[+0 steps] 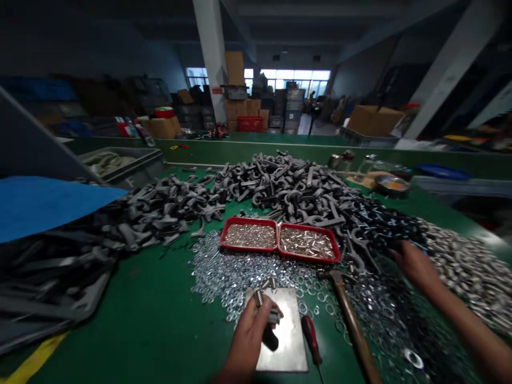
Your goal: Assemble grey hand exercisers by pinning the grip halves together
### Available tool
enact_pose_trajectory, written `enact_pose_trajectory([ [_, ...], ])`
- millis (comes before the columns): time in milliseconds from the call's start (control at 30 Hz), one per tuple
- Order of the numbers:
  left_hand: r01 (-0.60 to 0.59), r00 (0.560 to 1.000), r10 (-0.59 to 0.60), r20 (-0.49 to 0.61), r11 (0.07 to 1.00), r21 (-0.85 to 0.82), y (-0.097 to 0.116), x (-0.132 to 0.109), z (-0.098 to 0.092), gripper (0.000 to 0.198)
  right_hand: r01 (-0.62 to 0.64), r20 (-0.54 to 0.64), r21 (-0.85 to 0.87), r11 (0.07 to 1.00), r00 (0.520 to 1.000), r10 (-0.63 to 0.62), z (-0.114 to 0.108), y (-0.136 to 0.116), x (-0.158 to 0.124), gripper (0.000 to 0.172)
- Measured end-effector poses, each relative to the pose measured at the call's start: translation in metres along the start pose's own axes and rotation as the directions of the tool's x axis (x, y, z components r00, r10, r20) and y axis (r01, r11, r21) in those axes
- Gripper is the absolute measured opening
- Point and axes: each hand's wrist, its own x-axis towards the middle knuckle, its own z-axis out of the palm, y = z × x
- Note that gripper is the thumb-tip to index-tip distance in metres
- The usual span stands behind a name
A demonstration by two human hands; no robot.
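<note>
My left hand [250,333] is closed around a dark grey handle-like part [270,338] above a flat metal plate [286,341]. A short ribbed metal piece [258,297] shows at the thumb and fingertips. Just past the plate's far edge lies another ribbed piece [273,282]. On the right, my right hand [418,266] reaches to the edge of a heap of black parts with metal pins [384,221]. Its fingertips are dark and blurred among those parts, so whether they grip anything is hidden.
Two red trays [248,248] of small metal pieces stand amid loose washers [240,277]. A hammer [352,325] and a red-handled screwdriver [312,338] lie right of the plate. Grey curved parts [288,181] are heaped behind; silvery cylinders [468,261] cover the far right.
</note>
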Motion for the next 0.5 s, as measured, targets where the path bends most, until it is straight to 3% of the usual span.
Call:
enact_pose_trajectory([
  [67, 0.033, 0.999, -0.036, -0.013, 0.983, -0.183, 0.001, 0.001, 0.002, 0.04, 0.092, 0.12, 0.177, 0.98, 0.986, -0.115, -0.002, -0.03, -0.043, 0.031],
  [133, 0.047, 0.999, -0.049, 0.001, 0.949, -0.31, 0.002, -0.003, 0.006, 0.036, -0.017, 0.288, 0.637, 0.77, 0.933, -0.217, 0.003, -0.068, -0.107, 0.034],
  [200, 0.064, 0.998, -0.053, 0.039, 0.925, -0.375, 0.005, -0.01, 0.008, 0.033, -0.142, 0.362, 0.811, 0.567, 0.884, -0.296, 0.015, -0.107, -0.175, 0.031],
  [267, 0.083, 0.994, -0.046, 0.1, 0.906, -0.415, 0.008, -0.019, 0.008, 0.032, -0.156, 0.342, 0.874, 0.461, 0.871, -0.353, 0.031, -0.137, -0.226, 0.024],
  [333, 0.087, 0.989, -0.027, 0.145, 0.902, -0.423, 0.011, -0.027, 0.003, 0.033, -0.047, 0.256, 0.891, 0.451, 0.873, -0.416, 0.045, -0.151, -0.254, 0.019],
  [400, 0.053, 0.991, 0.0, 0.137, 0.923, -0.38, 0.012, -0.033, -0.005, 0.034, 0.18, 0.131, 0.84, 0.511, 0.848, -0.513, 0.052, -0.152, -0.263, 0.019],
  [500, -0.023, 0.995, 0.044, 0.087, 0.974, -0.224, 0.012, -0.037, -0.019, 0.037, 0.471, 0.031, 0.692, 0.547, 0.737, -0.675, 0.05, -0.142, -0.262, 0.024],
])
